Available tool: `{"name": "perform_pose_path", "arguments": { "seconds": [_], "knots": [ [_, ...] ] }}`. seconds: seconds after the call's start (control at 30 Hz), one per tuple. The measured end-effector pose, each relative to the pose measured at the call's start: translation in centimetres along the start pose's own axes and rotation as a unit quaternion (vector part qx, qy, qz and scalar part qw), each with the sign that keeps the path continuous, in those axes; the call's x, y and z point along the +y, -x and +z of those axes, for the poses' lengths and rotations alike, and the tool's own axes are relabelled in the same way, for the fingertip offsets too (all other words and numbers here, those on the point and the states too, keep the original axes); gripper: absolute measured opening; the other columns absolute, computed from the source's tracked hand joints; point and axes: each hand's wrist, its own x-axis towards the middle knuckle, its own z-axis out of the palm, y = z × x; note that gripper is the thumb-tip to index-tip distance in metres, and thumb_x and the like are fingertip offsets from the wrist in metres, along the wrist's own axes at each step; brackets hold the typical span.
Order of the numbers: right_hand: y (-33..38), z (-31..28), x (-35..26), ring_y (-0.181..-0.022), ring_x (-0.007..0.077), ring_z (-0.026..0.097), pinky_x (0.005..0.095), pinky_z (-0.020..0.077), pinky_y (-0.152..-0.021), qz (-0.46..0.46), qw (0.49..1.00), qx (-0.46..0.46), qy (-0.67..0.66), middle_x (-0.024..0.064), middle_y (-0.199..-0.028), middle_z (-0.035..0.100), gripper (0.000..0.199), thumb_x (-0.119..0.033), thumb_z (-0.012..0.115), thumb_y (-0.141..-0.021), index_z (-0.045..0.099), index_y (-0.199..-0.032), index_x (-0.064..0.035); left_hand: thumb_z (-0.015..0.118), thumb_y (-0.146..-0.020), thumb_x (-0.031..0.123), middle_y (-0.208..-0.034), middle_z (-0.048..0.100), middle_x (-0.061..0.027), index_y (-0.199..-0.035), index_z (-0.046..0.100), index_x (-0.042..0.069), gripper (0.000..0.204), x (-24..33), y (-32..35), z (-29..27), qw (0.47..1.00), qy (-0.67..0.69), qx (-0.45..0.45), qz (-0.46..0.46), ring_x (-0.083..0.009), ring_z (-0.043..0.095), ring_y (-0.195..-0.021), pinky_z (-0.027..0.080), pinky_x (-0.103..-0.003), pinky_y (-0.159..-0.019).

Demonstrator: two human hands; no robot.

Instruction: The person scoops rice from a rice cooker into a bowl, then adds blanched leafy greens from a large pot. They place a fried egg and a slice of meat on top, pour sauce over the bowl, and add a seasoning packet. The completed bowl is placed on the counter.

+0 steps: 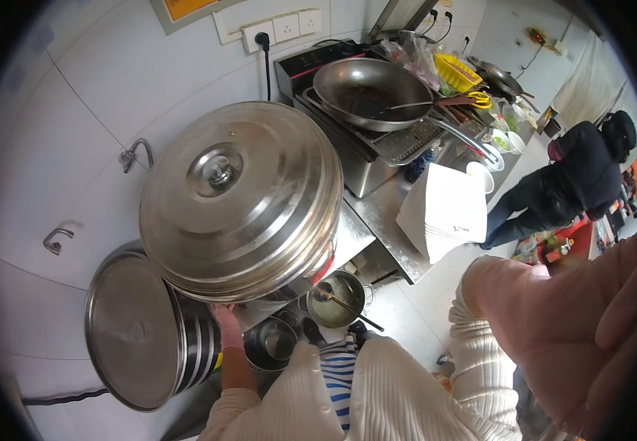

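A large round steel pot with a domed lid [274, 198] stands on the steel counter, its lid on. My left hand [228, 327], in a pink covering, is at the front lower rim of this pot, beside a stack of wide steel pans [135, 331]. Its fingertips are partly hidden under the rim, so whether they grip anything is unclear. My right hand [553, 331] is raised very close to the camera at the right, large and blurred. Its fingers run out toward the dark edge of the picture, and what they touch is hidden.
A wok [372, 92] sits on a cooker [318, 70] behind the pot. White stacked containers [447, 209] stand at the counter's corner. Below are a pot with a ladle [337, 298] and a dark pan [271, 342]. A person in dark clothes [568, 180] bends at the far right.
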Motion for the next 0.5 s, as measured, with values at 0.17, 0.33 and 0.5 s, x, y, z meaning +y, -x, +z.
{"name": "perform_pose_path", "arguments": {
  "seconds": [0.17, 0.33, 0.5],
  "knots": [
    [0.1, -0.2, 0.3, -0.065, 0.0124, 0.054, 0.0274, 0.0448, -0.055, 0.013, 1.000, -0.008, 0.004, 0.0081, -0.086, 0.060, 0.021, -0.010, 0.048, -0.089, 0.060, -0.105, -0.0013, 0.045, -0.097, 0.041, -0.126, 0.056, -0.0085, -0.145, 0.030, 0.019, 0.054, 0.8, 1.2, -0.5, 0.999, -0.023, -0.036, 0.028, -0.0264, 0.060, -0.105, 0.051, -0.045, -0.085],
    [-0.1, 0.9, 0.1, -0.067, 0.0121, 0.054, 0.0272, 0.0454, -0.055, 0.034, 0.999, -0.003, -0.012, 0.0086, -0.088, 0.060, 0.023, -0.009, 0.046, -0.090, 0.059, -0.108, -0.0018, 0.047, -0.097, 0.044, -0.127, 0.055, -0.0079, -0.147, 0.025, 0.018, 0.061, 1.1, 1.6, 0.0, 0.999, -0.017, -0.026, 0.016, -0.0213, 0.061, -0.088, 0.050, -0.042, -0.082],
    [2.8, 4.1, 0.8, -0.069, 0.0118, 0.055, 0.0270, 0.0459, -0.055, 0.115, 0.986, -0.008, -0.118, 0.0090, -0.091, 0.061, 0.025, -0.009, 0.045, -0.090, 0.058, -0.110, -0.0023, 0.047, -0.098, 0.042, -0.128, 0.054, -0.0103, -0.147, 0.026, 0.011, 0.062, 0.5, 0.5, 0.2, 1.000, -0.002, -0.001, -0.003, -0.0217, 0.061, -0.077, 0.053, -0.036, -0.070]
  ]
}}
